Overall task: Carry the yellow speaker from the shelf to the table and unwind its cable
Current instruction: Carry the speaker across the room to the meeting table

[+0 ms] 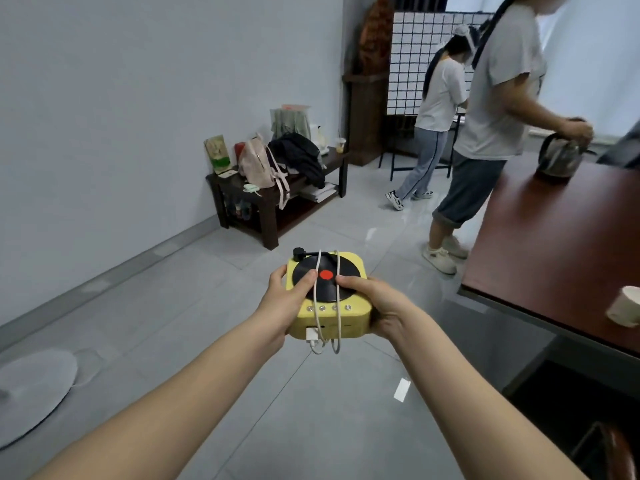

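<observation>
The yellow speaker (329,299) is held in the air above the grey tiled floor (173,323), in front of the body, between both bare hands. The left hand (287,303) is closed around its left side, with the thumb laid on the black disc (323,275) on top. The right hand (375,306) is closed around the right side, also with the thumb on the disc. The speaker is a rounded square box with a matt yellow shell, shaped like a small record player: a black round record with a red centre lies on top, a short black arm is seen at the far edge, and a row of small shiny buttons runs along the near edge. A white cable (325,306) is wound over the box from front to back in two lines, and its white plug hangs in a loop under the near face.

To the right, the corner of a smooth reddish-brown table (554,244) is seen, with a pale cup (627,306) near its edge and a metal kettle (559,157) further back. A person in a grey shirt (498,98) stands beside the table with a hand on the kettle. Against the far wall a low dark wooden shelf (270,199) is placed, loaded with bags and clothes. A second person (436,109) stands further behind
</observation>
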### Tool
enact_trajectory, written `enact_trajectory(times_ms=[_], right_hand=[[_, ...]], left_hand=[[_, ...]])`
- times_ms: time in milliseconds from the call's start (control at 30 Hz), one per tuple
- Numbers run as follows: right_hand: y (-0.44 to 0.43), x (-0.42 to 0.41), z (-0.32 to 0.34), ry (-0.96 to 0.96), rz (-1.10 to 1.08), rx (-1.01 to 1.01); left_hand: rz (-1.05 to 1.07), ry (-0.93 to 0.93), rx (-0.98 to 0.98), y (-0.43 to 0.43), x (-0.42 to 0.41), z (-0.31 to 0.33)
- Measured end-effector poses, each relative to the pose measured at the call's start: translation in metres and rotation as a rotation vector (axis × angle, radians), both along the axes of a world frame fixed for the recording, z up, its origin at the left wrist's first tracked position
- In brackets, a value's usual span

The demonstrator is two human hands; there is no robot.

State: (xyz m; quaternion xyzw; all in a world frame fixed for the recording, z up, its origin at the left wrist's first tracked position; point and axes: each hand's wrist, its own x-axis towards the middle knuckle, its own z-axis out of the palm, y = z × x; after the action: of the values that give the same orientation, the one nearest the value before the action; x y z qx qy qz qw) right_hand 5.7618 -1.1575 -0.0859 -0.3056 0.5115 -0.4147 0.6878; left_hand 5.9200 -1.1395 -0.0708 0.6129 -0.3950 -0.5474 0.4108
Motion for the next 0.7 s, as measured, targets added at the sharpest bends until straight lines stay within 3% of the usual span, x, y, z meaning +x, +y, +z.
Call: enact_trajectory(times_ms=[700], right_hand=[[-0.243, -0.06, 0.002, -0.024, -0.422, 0.019]], left_hand=[[-0.399, 0.005, -0.019, -0.307, -0.068, 0.003]])
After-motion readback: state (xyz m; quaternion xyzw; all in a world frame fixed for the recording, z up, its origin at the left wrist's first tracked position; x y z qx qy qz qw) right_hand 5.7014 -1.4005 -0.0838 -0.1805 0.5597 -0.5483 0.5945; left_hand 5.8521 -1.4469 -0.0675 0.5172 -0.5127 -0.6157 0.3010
